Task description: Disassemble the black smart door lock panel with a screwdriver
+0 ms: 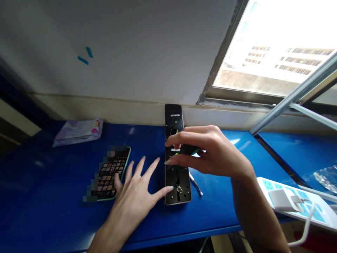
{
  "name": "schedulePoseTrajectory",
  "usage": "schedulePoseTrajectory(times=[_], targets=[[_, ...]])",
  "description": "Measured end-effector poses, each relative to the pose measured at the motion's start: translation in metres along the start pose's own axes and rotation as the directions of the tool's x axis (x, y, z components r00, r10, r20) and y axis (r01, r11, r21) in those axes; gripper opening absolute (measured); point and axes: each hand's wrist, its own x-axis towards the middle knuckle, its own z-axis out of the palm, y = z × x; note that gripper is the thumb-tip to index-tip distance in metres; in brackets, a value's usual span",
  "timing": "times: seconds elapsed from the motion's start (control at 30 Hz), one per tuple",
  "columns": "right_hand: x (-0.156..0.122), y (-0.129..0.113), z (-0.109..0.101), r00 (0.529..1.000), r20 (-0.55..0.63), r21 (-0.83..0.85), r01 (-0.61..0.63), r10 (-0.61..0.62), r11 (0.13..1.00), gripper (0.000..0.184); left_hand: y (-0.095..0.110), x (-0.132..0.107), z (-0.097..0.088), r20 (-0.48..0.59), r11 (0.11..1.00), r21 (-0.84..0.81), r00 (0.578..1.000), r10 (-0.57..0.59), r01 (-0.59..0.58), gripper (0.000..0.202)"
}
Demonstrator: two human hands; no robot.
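On the blue desk lies a long black metal plate (173, 198) with holes, slots, small screws and white labels. My left hand (137, 189) is open, its fingers spread low over the desk. Its thumb tip is at the plate's lower left edge, and its little finger overlaps the side of a smartphone (109, 175) with a lit screen of small pictures. Over the plate's middle is my right hand (210, 151), thumb and index finger apart. It hides part of the plate, and its other fingers are partly hidden. A short white cable (195, 183) comes out beside the plate.
A purple-and-white soft packet (79, 131) lies at the back left. On the right, a white power strip (323, 214) holds a plugged-in charger (283, 200) with a white cable. A metal frame bar (297, 93) rises there, below a window. The wall (144, 63) borders the desk's back.
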Motion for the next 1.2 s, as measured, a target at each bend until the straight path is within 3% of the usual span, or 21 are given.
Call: schedulePoseTrajectory(times=[0.17,0.47,0.73,0.93,1.2], targets=[[0.000,0.001,0.002,1.000,0.010,0.006,0.006,-0.007,1.000,0.016,-0.002,0.007,-0.002,0.011,1.000,-0.030,1.000,0.005,-0.005,0.092],[-0.002,0.001,0.000,1.000,0.021,-0.013,-0.010,0.011,1.000,0.019,-0.005,0.017,-0.011,0.087,0.997,-0.077,0.996,-0.020,0.027,0.106],[-0.002,0.002,0.000,1.000,0.013,-0.001,-0.026,0.026,1.000,0.025,-0.005,0.021,-0.012,0.044,0.998,-0.045,0.998,0.037,-0.035,0.109],[-0.002,-0.003,0.000,0.998,0.052,0.068,-0.038,0.035,0.997,0.044,-0.006,0.046,-0.020,0.021,0.995,-0.042,0.996,0.092,-0.091,0.112],[-0.004,0.000,-0.001,0.997,0.052,0.048,-0.068,0.065,0.997,0.040,-0.012,0.070,-0.024,0.062,0.986,-0.101,0.989,0.137,-0.130,0.117]])
